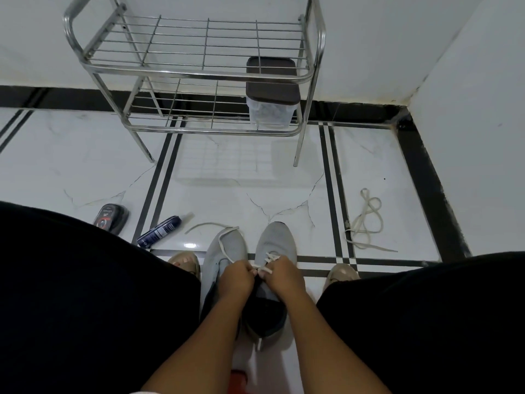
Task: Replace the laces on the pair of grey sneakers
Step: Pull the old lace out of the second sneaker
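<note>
Two grey sneakers stand side by side on the white floor between my knees: the left sneaker [227, 248] and the right sneaker [277, 240]. A white lace [224, 248] runs from the right sneaker's eyelets, across the left sneaker's toe and onto the floor. My left hand [237, 280] and my right hand [284, 277] meet over the right sneaker's tongue, both pinching the lace. A second, loose white lace [366, 223] lies coiled on the floor to the right.
A steel shoe rack [199, 72] stands against the wall ahead, with a lidded plastic box [271, 95] on its lower shelf. A dark blue bottle [159, 231] and a black shoe-polish sponge [110, 218] lie at the left. My sandalled feet [184, 261] flank the sneakers.
</note>
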`<state>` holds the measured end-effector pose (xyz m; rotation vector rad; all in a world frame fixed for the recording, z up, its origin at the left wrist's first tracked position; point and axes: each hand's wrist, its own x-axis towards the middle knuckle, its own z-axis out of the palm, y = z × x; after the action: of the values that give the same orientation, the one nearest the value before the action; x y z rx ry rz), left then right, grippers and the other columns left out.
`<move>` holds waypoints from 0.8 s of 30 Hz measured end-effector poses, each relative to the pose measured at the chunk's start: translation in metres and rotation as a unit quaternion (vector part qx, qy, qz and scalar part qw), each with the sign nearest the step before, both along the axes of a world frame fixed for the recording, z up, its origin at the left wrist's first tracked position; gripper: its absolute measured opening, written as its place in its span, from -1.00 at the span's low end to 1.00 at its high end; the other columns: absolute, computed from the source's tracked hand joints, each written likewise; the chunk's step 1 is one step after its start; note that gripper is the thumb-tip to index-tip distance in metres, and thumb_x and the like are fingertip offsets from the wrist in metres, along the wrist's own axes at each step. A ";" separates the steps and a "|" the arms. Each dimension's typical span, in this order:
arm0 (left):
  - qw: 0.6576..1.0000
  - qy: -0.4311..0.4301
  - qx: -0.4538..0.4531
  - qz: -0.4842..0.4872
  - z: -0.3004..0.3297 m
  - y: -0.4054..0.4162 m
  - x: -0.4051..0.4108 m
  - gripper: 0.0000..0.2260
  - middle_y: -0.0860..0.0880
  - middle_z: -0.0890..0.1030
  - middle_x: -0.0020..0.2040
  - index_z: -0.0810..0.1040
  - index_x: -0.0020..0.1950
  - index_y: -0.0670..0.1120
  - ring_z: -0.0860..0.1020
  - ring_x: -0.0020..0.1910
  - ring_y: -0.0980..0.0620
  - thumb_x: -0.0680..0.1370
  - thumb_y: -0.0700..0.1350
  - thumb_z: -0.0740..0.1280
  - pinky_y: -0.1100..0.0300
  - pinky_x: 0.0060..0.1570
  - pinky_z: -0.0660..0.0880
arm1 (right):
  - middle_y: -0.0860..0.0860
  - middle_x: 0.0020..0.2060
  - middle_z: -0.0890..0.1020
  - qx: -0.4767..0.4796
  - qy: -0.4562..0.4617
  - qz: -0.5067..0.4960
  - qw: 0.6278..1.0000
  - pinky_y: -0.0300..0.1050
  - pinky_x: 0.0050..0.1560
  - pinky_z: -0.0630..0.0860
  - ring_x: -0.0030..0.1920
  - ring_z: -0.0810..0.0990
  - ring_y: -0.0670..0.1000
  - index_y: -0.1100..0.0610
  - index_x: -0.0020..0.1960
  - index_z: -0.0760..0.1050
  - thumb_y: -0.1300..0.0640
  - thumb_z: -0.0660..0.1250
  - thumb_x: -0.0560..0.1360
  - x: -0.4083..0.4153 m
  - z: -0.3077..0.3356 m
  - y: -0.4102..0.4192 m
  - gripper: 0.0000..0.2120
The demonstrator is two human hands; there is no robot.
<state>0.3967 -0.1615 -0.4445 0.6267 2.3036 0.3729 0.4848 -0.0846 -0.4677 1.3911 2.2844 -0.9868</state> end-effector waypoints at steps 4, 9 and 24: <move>0.999 -0.001 -0.033 -0.019 -0.004 0.001 -0.003 -0.79 -0.16 0.56 0.09 0.60 0.08 -0.11 0.53 0.12 -0.15 0.58 -0.06 0.24 0.11 0.06 0.49 | 0.19 -0.01 0.63 -0.089 0.155 -0.384 0.906 -0.05 -0.09 0.52 -0.03 0.59 0.17 0.25 0.05 0.59 0.07 0.25 0.55 0.004 0.026 0.049 -0.72; 0.996 -0.029 -0.052 -0.071 -0.002 0.016 -0.006 -0.66 -0.17 0.55 0.16 0.45 0.15 -0.14 0.50 0.18 -0.16 0.58 0.10 0.18 0.09 0.14 0.40 | 0.15 0.23 0.44 0.011 0.055 -0.329 0.943 -0.02 0.07 0.46 0.09 0.51 0.17 0.21 0.23 0.48 0.04 0.28 0.52 0.013 0.056 0.083 -0.65; 0.940 0.161 0.032 -0.299 -0.021 0.023 0.017 -0.81 -0.07 0.44 0.10 0.46 0.14 -0.10 0.50 0.05 -0.07 0.54 -0.10 0.27 0.08 -0.12 0.44 | 0.12 0.12 0.57 -0.038 -0.090 -0.056 0.994 -0.06 0.05 0.51 0.13 0.57 0.15 0.12 0.19 0.47 0.03 0.26 0.49 0.029 0.024 -0.009 -0.69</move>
<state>0.4134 -0.1387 -0.4657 1.4593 2.2552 0.0511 0.5133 -0.0935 -0.4440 1.5228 2.0387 -0.9301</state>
